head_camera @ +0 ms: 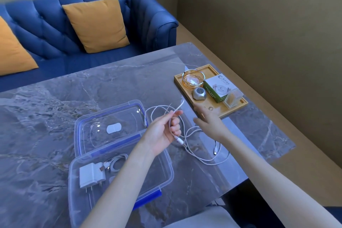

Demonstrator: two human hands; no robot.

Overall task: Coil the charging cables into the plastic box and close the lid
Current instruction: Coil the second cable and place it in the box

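A clear plastic box (167, 170) with blue latches stands open near the table's front edge. Inside it lie a white charger plug (90, 175) and a coiled white cable (118, 163). Its clear lid (88, 122) lies flat just behind it. My left hand (162, 131) is raised above the box's far right corner and grips a white charging cable (205, 162), whose loose loops trail over the table to the right. My right hand (209, 122) hovers with spread fingers over those loops, holding nothing.
A wooden tray (235, 110) at the right holds a glass ashtray (193, 79), a small white and green box (217, 87), a metal knob-like object (199, 93) and a clear toothpick holder (232, 99). A blue sofa (77, 29) with yellow cushions stands behind the grey marble table (46, 116).
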